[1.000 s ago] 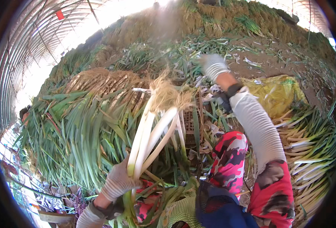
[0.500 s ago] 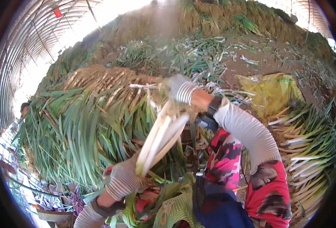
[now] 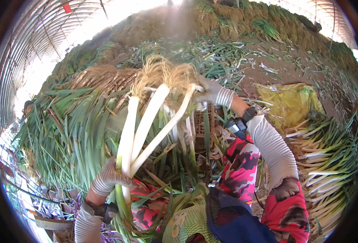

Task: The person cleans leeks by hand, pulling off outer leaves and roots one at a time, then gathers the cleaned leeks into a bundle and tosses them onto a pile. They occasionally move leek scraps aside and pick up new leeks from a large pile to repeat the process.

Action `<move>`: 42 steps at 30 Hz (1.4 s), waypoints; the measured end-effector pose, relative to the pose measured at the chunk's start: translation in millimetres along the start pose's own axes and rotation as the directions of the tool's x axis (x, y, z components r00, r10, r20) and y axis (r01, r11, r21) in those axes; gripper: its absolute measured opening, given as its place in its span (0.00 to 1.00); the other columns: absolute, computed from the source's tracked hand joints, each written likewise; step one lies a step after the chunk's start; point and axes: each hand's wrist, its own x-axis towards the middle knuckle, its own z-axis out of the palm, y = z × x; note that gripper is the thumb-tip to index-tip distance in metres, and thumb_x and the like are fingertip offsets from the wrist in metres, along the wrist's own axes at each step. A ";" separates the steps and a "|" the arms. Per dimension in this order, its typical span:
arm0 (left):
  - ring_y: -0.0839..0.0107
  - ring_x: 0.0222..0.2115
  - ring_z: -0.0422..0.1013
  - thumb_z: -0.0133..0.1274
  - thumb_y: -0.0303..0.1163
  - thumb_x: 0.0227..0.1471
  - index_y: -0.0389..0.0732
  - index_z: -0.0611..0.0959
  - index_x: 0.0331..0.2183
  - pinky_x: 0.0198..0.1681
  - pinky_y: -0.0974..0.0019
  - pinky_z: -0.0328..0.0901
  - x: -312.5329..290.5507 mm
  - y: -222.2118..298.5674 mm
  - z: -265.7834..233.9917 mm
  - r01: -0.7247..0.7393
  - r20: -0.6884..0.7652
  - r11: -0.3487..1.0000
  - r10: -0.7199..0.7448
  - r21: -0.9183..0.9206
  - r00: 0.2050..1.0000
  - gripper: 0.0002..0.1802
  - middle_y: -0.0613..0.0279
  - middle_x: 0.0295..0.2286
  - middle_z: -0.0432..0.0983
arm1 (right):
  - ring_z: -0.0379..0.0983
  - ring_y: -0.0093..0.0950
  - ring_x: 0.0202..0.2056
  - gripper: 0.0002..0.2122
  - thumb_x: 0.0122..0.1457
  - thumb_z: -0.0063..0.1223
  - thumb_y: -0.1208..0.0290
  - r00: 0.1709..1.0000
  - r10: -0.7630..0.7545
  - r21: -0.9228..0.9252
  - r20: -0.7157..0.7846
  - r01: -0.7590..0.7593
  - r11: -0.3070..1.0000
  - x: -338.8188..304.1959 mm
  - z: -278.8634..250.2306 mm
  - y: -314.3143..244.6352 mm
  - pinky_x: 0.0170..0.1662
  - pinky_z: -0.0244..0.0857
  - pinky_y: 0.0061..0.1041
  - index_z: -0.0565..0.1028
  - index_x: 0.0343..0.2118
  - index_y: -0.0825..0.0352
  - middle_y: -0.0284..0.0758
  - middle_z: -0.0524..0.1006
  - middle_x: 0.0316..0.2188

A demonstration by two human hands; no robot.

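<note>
My left hand [image 3: 112,178], in a ribbed whitish glove, is wrapped round three thick green onions [image 3: 149,119]. Their white shafts fan out upward from the grip, with tan stringy roots at the top and green leaves trailing below the hand. The gloved right hand [image 3: 214,93] is by the root end of the rightmost stalk, its fingers curled and partly hidden. A pale scrap shows just beneath those fingers; whether they pinch it or the stalk is unclear. Beyond the held stalks, a large heap of green onions [image 3: 77,133] lies with roots pointing away.
White-shafted green onions [image 3: 328,170] lie in a row at the right. Above them is a yellow sack [image 3: 288,105] on soil. Leaf scraps [image 3: 211,60] litter the ground ahead, and a brown crate [image 3: 203,129] stands behind the held stalks. More heaped onions [image 3: 227,20] line the back.
The held onions have swung more upright and spread apart, showing their roots. My left hand has moved left and slightly down; the right hand has moved right, away from the middle.
</note>
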 end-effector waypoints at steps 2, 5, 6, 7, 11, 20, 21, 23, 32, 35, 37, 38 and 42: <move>0.72 0.25 0.72 0.62 0.18 0.20 0.33 0.70 0.43 0.28 0.71 0.69 5.2 -5.7 -11.4 -0.042 -0.001 0.999 0.042 0.026 0.999 0.38 0.60 0.29 0.74 | 0.70 0.34 0.41 0.20 0.46 0.55 0.73 0.984 -0.101 -0.237 -0.145 0.065 0.969 12.3 0.1 -14.7 0.46 0.64 0.29 0.67 0.44 0.69 0.44 0.72 0.40; 0.64 0.25 0.73 0.62 0.14 0.16 0.33 0.73 0.41 0.30 0.66 0.71 15.6 8.9 -9.8 -0.002 0.026 0.999 0.003 -0.046 1.000 0.38 0.55 0.26 0.74 | 0.70 0.29 0.25 0.08 0.52 0.47 0.69 0.937 -0.079 -0.409 -0.341 -0.072 0.910 -2.9 -111.3 119.9 0.26 0.67 0.26 0.73 0.32 0.66 0.40 0.74 0.24; 0.63 0.26 0.73 0.61 0.13 0.16 0.33 0.73 0.41 0.30 0.67 0.71 5.5 7.8 -17.9 0.010 -0.001 0.996 -0.010 -0.088 1.000 0.39 0.54 0.26 0.74 | 0.71 0.31 0.27 0.11 0.51 0.48 0.68 0.890 0.128 -0.333 -0.437 -0.292 0.896 6.3 -114.5 90.0 0.27 0.67 0.27 0.72 0.35 0.67 0.42 0.74 0.26; 0.63 0.25 0.73 0.62 0.14 0.16 0.33 0.73 0.40 0.29 0.66 0.71 -3.0 4.9 -28.9 0.020 -0.022 0.998 -0.022 -0.066 1.000 0.37 0.53 0.28 0.74 | 0.73 0.33 0.29 0.14 0.50 0.50 0.66 0.795 0.340 -0.246 -0.502 -0.509 0.825 10.2 -122.8 57.6 0.29 0.67 0.28 0.71 0.37 0.68 0.45 0.74 0.28; 0.64 0.23 0.72 0.63 0.19 0.18 0.34 0.73 0.39 0.27 0.66 0.70 27.6 5.1 -38.0 -0.266 0.015 0.957 0.269 -0.116 0.963 0.35 0.54 0.27 0.74 | 0.65 0.42 0.47 0.29 0.44 0.55 0.70 0.879 0.301 -0.706 -0.369 -0.476 0.525 -44.2 -103.7 4.5 0.49 0.59 0.34 0.60 0.52 0.67 0.50 0.66 0.47; 0.59 0.23 0.70 0.60 0.20 0.09 0.33 0.72 0.39 0.24 0.61 0.66 47.3 25.1 -5.7 -0.250 0.190 0.871 0.355 -0.423 0.915 0.41 0.52 0.26 0.73 | 0.64 0.34 0.45 0.15 0.43 0.54 0.71 0.489 -0.869 -0.755 -0.069 0.544 0.366 -32.6 57.5 -155.7 0.49 0.57 0.42 0.72 0.38 0.55 0.33 0.68 0.42; 0.60 0.25 0.71 0.60 0.19 0.12 0.33 0.72 0.41 0.28 0.61 0.67 57.3 27.2 3.7 -0.226 0.210 0.870 0.344 -0.439 0.915 0.41 0.55 0.28 0.73 | 0.65 0.33 0.44 0.14 0.43 0.54 0.70 0.391 -0.919 -0.764 -0.057 0.575 0.292 -34.0 68.9 -159.5 0.48 0.57 0.43 0.72 0.36 0.52 0.29 0.67 0.42; 0.61 0.29 0.72 0.60 0.17 0.16 0.34 0.71 0.43 0.35 0.60 0.69 65.2 11.9 6.0 -0.238 0.246 0.846 0.388 -0.477 0.888 0.41 0.56 0.32 0.74 | 0.66 0.33 0.43 0.15 0.42 0.53 0.67 0.348 -0.937 -0.776 0.001 0.592 0.219 -27.6 70.9 -166.5 0.48 0.59 0.42 0.71 0.37 0.55 0.31 0.68 0.40; 0.65 0.20 0.66 0.59 0.24 0.19 0.31 0.73 0.36 0.24 0.63 0.63 72.6 -2.4 -10.2 -0.109 0.369 0.862 0.322 -0.496 0.872 0.32 0.55 0.22 0.69 | 0.69 0.36 0.38 0.13 0.42 0.50 0.71 0.744 -0.565 -0.914 -0.356 -0.153 0.376 38.8 -83.0 -172.7 0.39 0.63 0.30 0.72 0.34 0.60 0.39 0.72 0.32; 0.64 0.16 0.65 0.58 0.33 0.21 0.29 0.74 0.30 0.21 0.63 0.63 89.2 11.8 -24.1 -0.381 0.372 0.848 0.510 -0.368 0.776 0.27 0.52 0.17 0.69 | 0.69 0.34 0.40 0.15 0.47 0.49 0.72 0.695 -0.410 -0.795 -0.591 -0.418 0.439 22.0 -89.6 -141.2 0.45 0.63 0.34 0.69 0.40 0.65 0.42 0.72 0.36; 0.63 0.17 0.66 0.58 0.34 0.22 0.28 0.73 0.32 0.22 0.64 0.64 66.1 55.7 -6.4 -0.506 0.195 0.798 0.581 -0.326 0.790 0.29 0.51 0.18 0.70 | 0.70 0.33 0.40 0.16 0.49 0.49 0.72 0.831 -0.302 -0.729 -0.466 -0.168 0.663 -2.6 -48.6 -153.6 0.47 0.64 0.33 0.68 0.42 0.67 0.44 0.72 0.37; 0.62 0.17 0.67 0.58 0.34 0.22 0.28 0.73 0.33 0.23 0.64 0.65 57.3 77.8 2.8 -0.561 0.112 0.774 0.611 -0.293 0.784 0.30 0.51 0.19 0.70 | 0.72 0.36 0.38 0.17 0.49 0.49 0.72 0.938 -0.240 -0.503 -0.250 0.086 0.860 -20.3 -22.9 -165.4 0.45 0.67 0.31 0.67 0.43 0.68 0.45 0.72 0.38; 0.60 0.23 0.71 0.57 0.30 0.26 0.26 0.71 0.36 0.29 0.63 0.70 77.5 100.6 -44.3 -0.568 0.063 0.807 0.583 -0.164 0.810 0.30 0.47 0.25 0.72 | 0.72 0.36 0.34 0.26 0.46 0.56 0.64 0.877 -0.480 -0.088 -0.017 0.477 0.875 -49.4 55.4 -208.7 0.39 0.68 0.29 0.63 0.49 0.67 0.45 0.72 0.39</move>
